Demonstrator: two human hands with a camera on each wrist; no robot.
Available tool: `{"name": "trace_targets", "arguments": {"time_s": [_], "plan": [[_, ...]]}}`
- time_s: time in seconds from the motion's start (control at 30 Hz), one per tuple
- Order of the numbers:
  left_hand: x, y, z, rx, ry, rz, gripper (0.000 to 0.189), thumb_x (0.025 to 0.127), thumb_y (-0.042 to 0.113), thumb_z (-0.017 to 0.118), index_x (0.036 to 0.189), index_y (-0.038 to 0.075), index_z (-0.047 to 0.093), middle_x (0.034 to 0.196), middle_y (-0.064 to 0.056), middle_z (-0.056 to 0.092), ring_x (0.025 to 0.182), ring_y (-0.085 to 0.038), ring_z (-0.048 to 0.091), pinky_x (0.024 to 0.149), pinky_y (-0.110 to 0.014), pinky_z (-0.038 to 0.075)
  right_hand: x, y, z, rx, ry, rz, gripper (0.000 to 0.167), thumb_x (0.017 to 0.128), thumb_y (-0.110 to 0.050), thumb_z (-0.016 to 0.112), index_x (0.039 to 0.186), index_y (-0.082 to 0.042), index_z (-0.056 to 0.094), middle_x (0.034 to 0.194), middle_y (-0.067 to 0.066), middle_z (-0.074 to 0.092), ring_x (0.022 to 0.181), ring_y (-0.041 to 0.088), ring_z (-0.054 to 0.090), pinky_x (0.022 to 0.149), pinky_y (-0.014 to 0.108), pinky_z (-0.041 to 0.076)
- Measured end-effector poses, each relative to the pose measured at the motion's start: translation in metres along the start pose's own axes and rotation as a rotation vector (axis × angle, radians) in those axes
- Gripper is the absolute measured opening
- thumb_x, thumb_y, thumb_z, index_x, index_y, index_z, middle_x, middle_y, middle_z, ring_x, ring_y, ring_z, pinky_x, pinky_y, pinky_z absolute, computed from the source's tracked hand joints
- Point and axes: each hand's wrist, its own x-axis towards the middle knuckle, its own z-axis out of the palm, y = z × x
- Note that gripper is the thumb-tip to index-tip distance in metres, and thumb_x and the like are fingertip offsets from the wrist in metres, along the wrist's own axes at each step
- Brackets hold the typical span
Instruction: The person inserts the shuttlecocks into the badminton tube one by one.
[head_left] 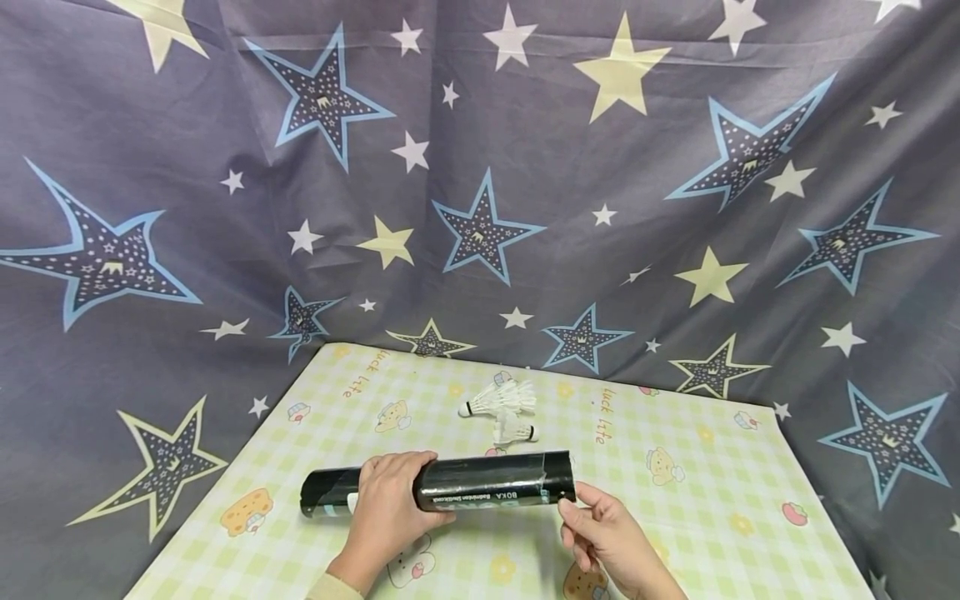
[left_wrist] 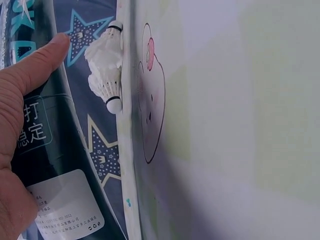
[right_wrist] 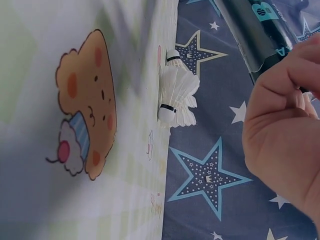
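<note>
A black shuttlecock tube (head_left: pixel 487 485) with printed lettering lies roughly level above the table, close over its near half. My left hand (head_left: pixel 392 504) grips it left of its middle, thumb along the near side; the left wrist view shows a white label (left_wrist: pixel 67 205) below that hand. At the tube's right end, my right hand (head_left: pixel 611 537) pinches the rim with thumb and forefinger, the other fingers curled beneath. What lies inside the tube is hidden. Just beyond it, two white shuttlecocks rest on the table, a farther one (head_left: pixel 498 400) and a nearer one (head_left: pixel 516 430), their feathers close together.
A table covered with a green-checked cloth (head_left: pixel 720 500), printed with cartoon figures, carries it all. Behind and at both sides hangs a dark curtain (head_left: pixel 540 150) with stars, meeting the table's far edge.
</note>
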Motion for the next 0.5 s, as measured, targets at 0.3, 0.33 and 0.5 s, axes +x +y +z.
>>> {"name": "trace_targets", "arguments": {"time_s": [0.3, 0.33, 0.5], "plan": [[-0.0008, 0.0005, 0.0005, -0.004, -0.007, 0.011, 0.089, 0.046, 0.049, 0.108, 0.124, 0.020, 0.076, 0.118, 0.004, 0.080, 0.111, -0.021, 0.071, 0.101, -0.049, 0.045, 0.0037, 0.0006, 0.0077, -0.017, -0.006, 0.068, 0.031, 0.113, -0.031, 0.056, 0.132, -0.007, 0.062, 0.074, -0.009, 0.072, 0.050, 0.002, 0.057, 0.048, 0.019, 0.038], [-0.0009, 0.0007, 0.0004, -0.004, -0.007, 0.011, 0.089, 0.046, 0.049, 0.108, 0.124, 0.021, 0.076, 0.118, 0.004, 0.080, 0.112, -0.021, 0.071, 0.101, -0.049, 0.045, 0.0037, 0.0005, 0.0080, -0.021, 0.000, 0.069, 0.029, 0.112, -0.031, 0.056, 0.128, -0.008, 0.063, 0.074, -0.009, 0.072, 0.050, 0.002, 0.057, 0.048, 0.019, 0.039], [-0.0016, 0.0018, -0.0001, 0.002, -0.022, 0.005, 0.089, 0.046, 0.049, 0.108, 0.124, 0.021, 0.075, 0.119, 0.004, 0.080, 0.113, -0.021, 0.071, 0.102, -0.048, 0.045, 0.0014, -0.0010, 0.0035, -0.050, -0.001, 0.058, 0.023, 0.112, -0.029, 0.056, 0.121, -0.010, 0.066, 0.076, -0.010, 0.073, 0.051, 0.001, 0.057, 0.049, 0.019, 0.040]]}}
